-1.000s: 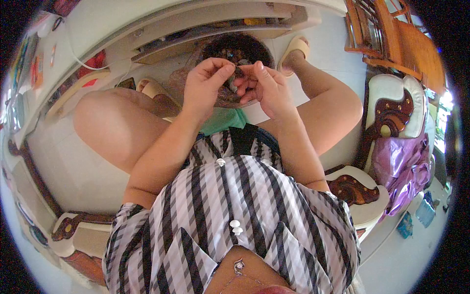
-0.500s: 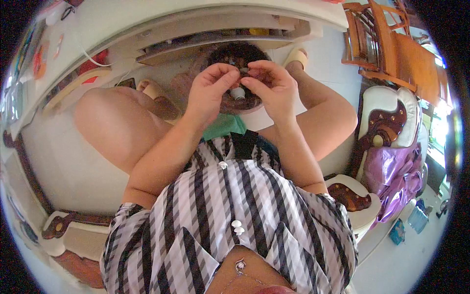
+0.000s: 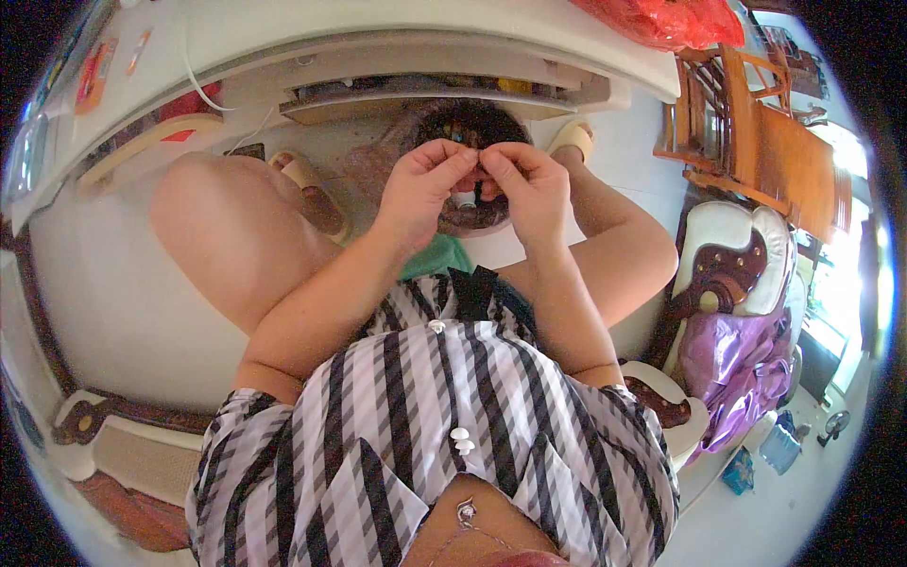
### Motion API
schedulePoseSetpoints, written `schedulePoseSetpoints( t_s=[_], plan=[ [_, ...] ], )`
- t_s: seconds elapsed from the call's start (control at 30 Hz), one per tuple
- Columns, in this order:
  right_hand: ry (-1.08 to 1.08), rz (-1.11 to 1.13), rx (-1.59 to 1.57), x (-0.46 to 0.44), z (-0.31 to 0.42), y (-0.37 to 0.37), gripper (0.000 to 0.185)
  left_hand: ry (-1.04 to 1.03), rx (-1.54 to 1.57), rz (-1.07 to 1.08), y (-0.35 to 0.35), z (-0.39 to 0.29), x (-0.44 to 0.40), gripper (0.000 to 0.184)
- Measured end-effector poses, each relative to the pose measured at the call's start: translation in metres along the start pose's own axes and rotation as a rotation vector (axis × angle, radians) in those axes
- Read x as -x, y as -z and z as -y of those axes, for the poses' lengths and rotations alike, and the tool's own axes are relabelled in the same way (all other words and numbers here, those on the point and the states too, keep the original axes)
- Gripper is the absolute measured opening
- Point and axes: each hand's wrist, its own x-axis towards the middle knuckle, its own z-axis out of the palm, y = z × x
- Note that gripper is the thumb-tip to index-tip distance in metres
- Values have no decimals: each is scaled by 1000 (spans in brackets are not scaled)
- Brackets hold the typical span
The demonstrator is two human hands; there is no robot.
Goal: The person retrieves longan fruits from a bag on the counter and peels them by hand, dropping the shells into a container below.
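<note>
My left hand [image 3: 420, 189] and my right hand [image 3: 531, 189] meet at the fingertips above a dark round basin [image 3: 487, 118]. Each has thumb and forefinger pinched together; whatever lies between them is too small to make out. Beneath the fingers a white object [image 3: 463, 199] shows inside the basin, among dark contents I cannot identify. A green cloth [image 3: 439, 257] lies by my lap, just below the basin.
Behind the basin stands a pale cabinet with an open drawer [image 3: 425, 94]. A red plastic bag [image 3: 661, 21] is on its top. Wooden chairs [image 3: 756, 142] and a cream armchair with purple fabric [image 3: 742, 364] stand at the right.
My hands have come together, with the fingertips now touching. The view has shifted, and the red bag shows more at the top right.
</note>
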Motion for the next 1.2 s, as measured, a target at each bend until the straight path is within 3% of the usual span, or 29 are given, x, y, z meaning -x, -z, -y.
schedulePoseSetpoints(
  t_s=[0.13, 0.23, 0.33, 0.43, 0.53, 0.63, 0.73, 0.83, 1.0, 1.2],
  plan=[
    [-349, 40, -469, -5, 10, -4, 21, -22, 12, -43, 2, -1, -3, 10],
    [-189, 157, -291, -2, 4, -5, 25, -28, 17, -84, 1, -6, -2, 11],
    [-122, 109, -128, -1, 6, -8, 20, -25, 21, -88, 4, -4, -5, 13],
    [229, 41, 314, -6, 0, -6, 15, -3, 24, -88, 4, -5, -6, 14],
    [460, 29, 532, -8, 11, -9, 12, -10, 14, -45, 5, -6, -6, 15],
    [359, 58, 452, -8, 7, -8, 13, -31, 35, -51, 4, -4, -6, 15],
    [-79, 48, -32, -8, 7, -10, 17, -31, 58, -63, 2, -6, -6, 14],
    [-150, 37, -170, -12, 10, -11, 21, -61, 80, -62, 0, -9, -5, 10],
    [-72, 18, -67, -10, 13, -13, 21, -223, -79, -94, -3, -11, -1, 15],
    [-66, 58, -12, -10, 15, -9, 19, -232, -126, -76, 1, -8, -2, 15]
  ],
)
